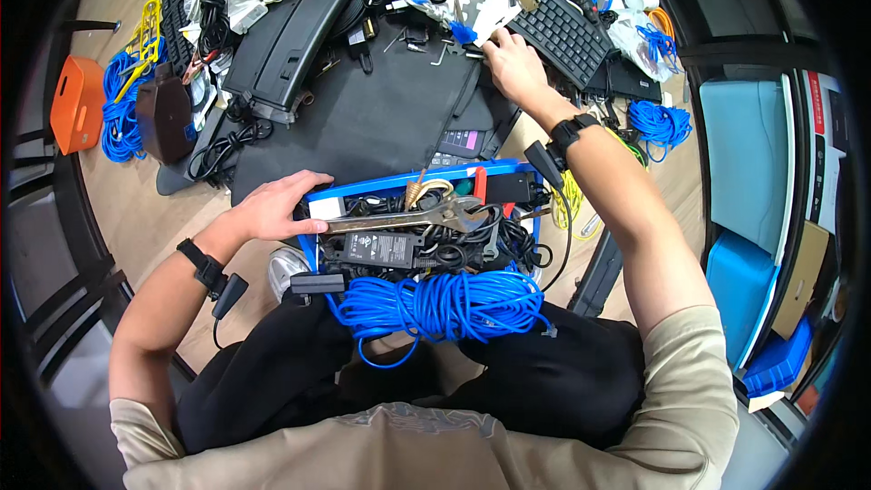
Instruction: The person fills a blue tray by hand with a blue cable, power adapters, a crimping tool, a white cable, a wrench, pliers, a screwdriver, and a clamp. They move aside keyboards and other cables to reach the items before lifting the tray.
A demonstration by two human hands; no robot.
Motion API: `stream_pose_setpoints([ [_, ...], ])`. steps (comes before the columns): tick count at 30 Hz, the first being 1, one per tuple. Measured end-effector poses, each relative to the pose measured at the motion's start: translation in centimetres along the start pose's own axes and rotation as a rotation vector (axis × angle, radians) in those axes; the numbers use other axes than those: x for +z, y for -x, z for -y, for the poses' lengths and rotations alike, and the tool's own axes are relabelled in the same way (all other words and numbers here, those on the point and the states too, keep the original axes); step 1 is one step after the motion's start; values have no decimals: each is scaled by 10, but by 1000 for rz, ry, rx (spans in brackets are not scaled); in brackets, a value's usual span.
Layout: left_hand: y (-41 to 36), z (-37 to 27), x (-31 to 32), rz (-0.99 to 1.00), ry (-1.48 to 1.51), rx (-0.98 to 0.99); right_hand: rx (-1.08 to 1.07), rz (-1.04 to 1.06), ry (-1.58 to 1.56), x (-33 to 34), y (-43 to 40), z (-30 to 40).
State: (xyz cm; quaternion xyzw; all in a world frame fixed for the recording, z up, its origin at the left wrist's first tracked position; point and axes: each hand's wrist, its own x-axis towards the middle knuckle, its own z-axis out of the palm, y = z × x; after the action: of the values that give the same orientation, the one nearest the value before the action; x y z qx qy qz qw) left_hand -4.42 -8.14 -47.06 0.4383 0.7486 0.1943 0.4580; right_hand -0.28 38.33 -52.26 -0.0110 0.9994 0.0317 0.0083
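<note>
A blue plastic bin (395, 184) full of cables and adapters rests at my lap. My left hand (282, 207) lies on its left rim, thumb at the handle end of an adjustable wrench (408, 218). Under the wrench is a black power adapter (378, 249); a coiled blue network cable (442, 306) lies over the near edge. My right hand (510, 58) reaches to the pile ahead, beside a black keyboard (565, 30), fingertips down by a white sheet or bag; whether they grip anything is hidden. Small hex keys (439, 56) lie left of it.
A black panel (381, 102) lies flat ahead. Around it are a dark brown bottle (163, 116), an orange bin (78, 105), a black plastic housing (289, 44) and blue cable coils (659, 124). Shelves with light blue containers (745, 156) stand at the right.
</note>
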Motion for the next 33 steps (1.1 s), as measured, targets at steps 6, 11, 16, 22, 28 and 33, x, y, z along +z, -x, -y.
stream_pose_setpoints([
  [6,3,-1,4,-29,-1,1,24,148,-116,11,4,-4],
  [11,2,-2,2,-17,-9,-11,103,128,-394,14,15,-16],
  [16,4,-2,3,-10,-22,-25,278,149,-528,17,5,3],
  [22,6,1,8,-45,-19,-22,404,92,-567,24,8,4],
  [28,5,1,5,-18,-19,-26,373,-114,-552,25,8,-5],
  [33,7,0,6,-29,-13,-32,296,67,-516,21,3,-2],
])
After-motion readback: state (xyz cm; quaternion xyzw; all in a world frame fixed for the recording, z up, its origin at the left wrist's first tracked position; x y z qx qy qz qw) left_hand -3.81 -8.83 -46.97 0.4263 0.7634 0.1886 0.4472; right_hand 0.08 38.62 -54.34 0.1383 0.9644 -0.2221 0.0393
